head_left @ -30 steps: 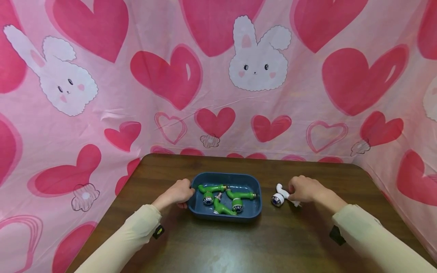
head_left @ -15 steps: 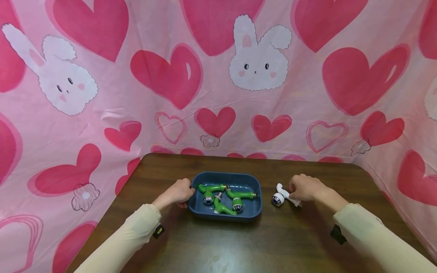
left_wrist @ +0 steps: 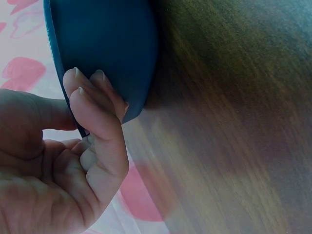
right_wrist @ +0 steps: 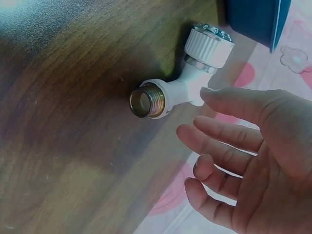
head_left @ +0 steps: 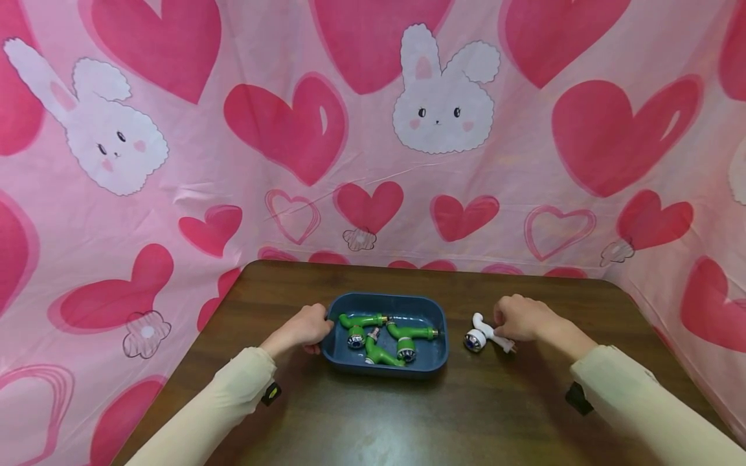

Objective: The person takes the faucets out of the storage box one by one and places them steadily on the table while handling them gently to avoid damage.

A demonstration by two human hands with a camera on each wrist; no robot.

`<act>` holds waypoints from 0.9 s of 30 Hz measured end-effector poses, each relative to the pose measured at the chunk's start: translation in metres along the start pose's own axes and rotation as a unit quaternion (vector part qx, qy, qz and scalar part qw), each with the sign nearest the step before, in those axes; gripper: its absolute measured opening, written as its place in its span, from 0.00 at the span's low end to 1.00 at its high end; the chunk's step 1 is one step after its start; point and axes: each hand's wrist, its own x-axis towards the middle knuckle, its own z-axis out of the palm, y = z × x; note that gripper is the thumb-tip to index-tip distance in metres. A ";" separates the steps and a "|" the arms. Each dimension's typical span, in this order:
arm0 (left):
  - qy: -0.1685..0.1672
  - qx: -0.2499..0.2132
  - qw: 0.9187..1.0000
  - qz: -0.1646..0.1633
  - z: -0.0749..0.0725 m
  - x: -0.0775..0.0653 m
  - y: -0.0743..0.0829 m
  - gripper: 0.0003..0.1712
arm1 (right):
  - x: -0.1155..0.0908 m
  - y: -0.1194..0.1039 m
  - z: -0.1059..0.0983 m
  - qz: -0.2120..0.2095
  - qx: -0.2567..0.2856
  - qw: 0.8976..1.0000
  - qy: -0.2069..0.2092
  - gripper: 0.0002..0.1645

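Taps (head_left: 379, 355), three of them and all green, lie inside the blue basin (head_left: 384, 371), whose left rim your left hand (head_left: 305, 325) grips between thumb and fingers. To its right, the white tap (right_wrist: 192, 82) lies on the table (head_left: 361, 421) just beside your right hand (head_left: 520, 317), fingers loosely parted, thumb contact unclear.

Left arm (head_left: 210, 411) and right arm (head_left: 647, 411) both reach forward, well apart. Left hand (head_left: 300, 327) in a pinch, thumb opposite bent fingers. Right hand (head_left: 522, 318) relaxed: thumb extended, fingers loosely bent, thumb tip apart from fingertips.
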 end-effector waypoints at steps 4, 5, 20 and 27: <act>0.005 0.002 1.000 0.004 0.000 0.000 0.000 0.12 | -0.001 -0.001 -0.002 -0.002 0.001 1.000 0.003 0.10; 0.004 0.002 1.000 0.004 0.001 0.000 0.000 0.12 | -0.001 -0.001 -0.003 -0.003 0.000 1.000 0.005 0.10; -0.002 0.005 1.000 0.002 0.001 0.002 -0.002 0.13 | 0.000 -0.003 -0.011 -0.004 -0.014 1.000 0.014 0.11; 0.001 0.009 1.000 -0.001 0.001 0.001 0.000 0.13 | 0.000 -0.008 -0.016 -0.008 -0.021 1.000 0.018 0.11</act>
